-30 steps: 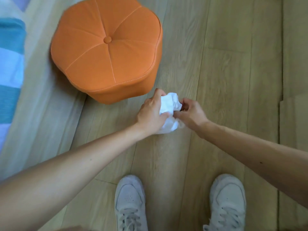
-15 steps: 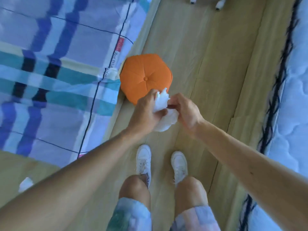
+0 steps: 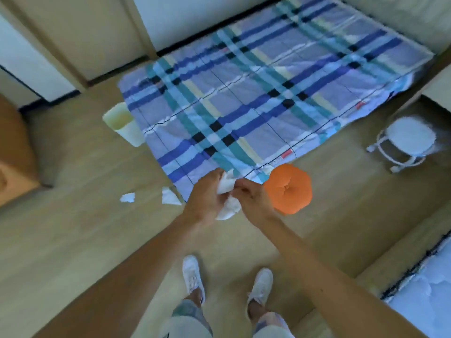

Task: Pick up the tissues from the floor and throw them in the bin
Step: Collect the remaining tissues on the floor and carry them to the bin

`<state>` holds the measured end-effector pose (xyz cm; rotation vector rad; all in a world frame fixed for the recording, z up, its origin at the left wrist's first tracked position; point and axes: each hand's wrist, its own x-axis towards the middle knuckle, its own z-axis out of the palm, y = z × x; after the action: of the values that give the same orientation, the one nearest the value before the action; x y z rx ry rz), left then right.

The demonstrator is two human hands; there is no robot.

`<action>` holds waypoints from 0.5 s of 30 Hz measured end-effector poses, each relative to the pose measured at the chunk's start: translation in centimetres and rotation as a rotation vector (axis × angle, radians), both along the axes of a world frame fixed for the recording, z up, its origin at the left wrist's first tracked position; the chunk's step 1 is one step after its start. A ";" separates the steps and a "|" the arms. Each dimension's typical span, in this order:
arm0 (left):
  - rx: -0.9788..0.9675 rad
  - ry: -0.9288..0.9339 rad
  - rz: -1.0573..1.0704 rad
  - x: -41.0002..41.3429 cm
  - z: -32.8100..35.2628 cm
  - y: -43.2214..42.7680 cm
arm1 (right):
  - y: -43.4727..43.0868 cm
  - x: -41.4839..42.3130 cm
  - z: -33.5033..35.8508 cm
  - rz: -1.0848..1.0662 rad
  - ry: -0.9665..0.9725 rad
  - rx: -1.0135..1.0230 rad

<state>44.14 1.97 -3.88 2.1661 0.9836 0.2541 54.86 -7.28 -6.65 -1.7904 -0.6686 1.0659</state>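
Note:
A bunch of crumpled white tissues (image 3: 228,203) sits between my two hands at chest height. My left hand (image 3: 207,198) wraps around the bunch from the left. My right hand (image 3: 251,198) pinches its right side with closed fingers. Two more white tissues lie on the wooden floor to the left: one small piece (image 3: 127,197) and one larger piece (image 3: 170,196) by the corner of the bed. A pale yellow-green bin (image 3: 123,123) stands on the floor against the bed's left edge, its mouth open upward.
A low bed with a blue plaid sheet (image 3: 256,93) fills the middle. An orange round pouf (image 3: 289,189) stands at its near edge, a white stool (image 3: 410,140) to the right, a wooden cabinet (image 3: 12,154) at the left and a white mattress (image 3: 424,289) at the lower right.
I have risen from a crouch by the pouf to standing and turned left. Both hands kept hold of the tissues. The bin and two loose tissues have come into view.

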 end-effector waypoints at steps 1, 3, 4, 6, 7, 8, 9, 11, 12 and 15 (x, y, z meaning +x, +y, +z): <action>0.027 0.002 0.023 -2.4 1.2 0.6 | 1.1 -1.9 1.0 0.030 -0.016 0.003; 0.066 0.008 0.070 -7.0 2.8 2.0 | 3.1 -5.6 2.4 0.064 -0.013 0.004; 0.081 0.003 0.103 -9.7 3.2 2.8 | 4.0 -7.6 2.9 0.085 -0.006 0.004; 0.081 -0.015 0.182 -15.0 3.9 4.4 | 5.7 -11.5 3.6 0.133 -0.021 -0.008; 0.080 -0.021 0.225 -18.1 4.2 5.4 | 6.7 -13.6 3.8 0.155 -0.036 -0.018; 0.083 -0.023 0.262 -20.7 4.2 6.1 | 7.4 -15.3 3.8 0.168 -0.049 -0.031; 0.088 -0.021 0.300 -23.8 4.3 7.0 | 8.3 -17.3 3.9 0.186 -0.064 -0.038; 0.093 -0.008 0.344 -29.9 4.2 8.6 | 10.1 -21.2 3.7 0.208 -0.092 -0.077; 0.103 0.000 0.356 -33.2 4.3 9.5 | 11.1 -23.3 3.6 0.214 -0.104 -0.115; 0.088 0.019 0.400 -42.0 4.5 12.2 | 13.9 -29.2 2.9 0.225 -0.105 -0.191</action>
<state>2.18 14.22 0.62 2.0349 1.4375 0.4727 25.70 6.59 -3.73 -1.9798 -0.8735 1.2264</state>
